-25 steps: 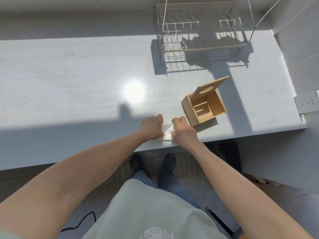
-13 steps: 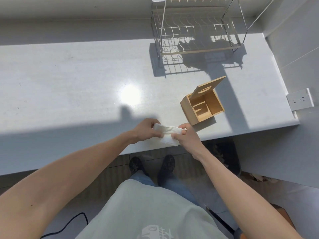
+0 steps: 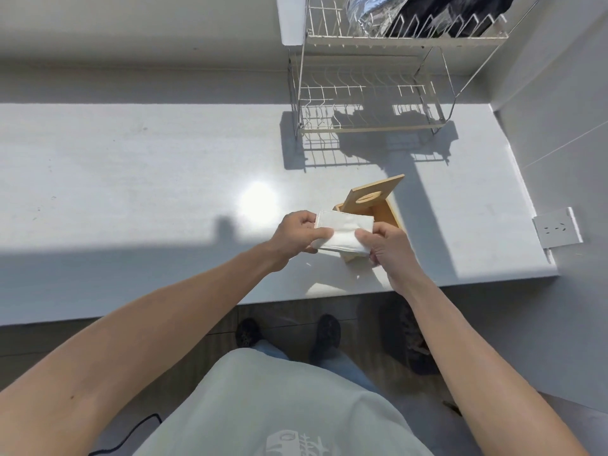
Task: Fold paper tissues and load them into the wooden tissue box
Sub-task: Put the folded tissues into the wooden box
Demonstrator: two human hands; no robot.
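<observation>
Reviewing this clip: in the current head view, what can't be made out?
- Inside of the wooden tissue box: hidden by the folded tissues held in front.
- Tissue count: edges too fine to tell.
- Left hand and right hand fingertips: partly behind the tissues.
- Foil item on the dish rack: cut off by the top edge.

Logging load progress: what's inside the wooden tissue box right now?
Only part of the wooden tissue box shows, lid raised. The folded tissues, held by the left hand and right hand, cover its opening, hiding the contents.
</observation>
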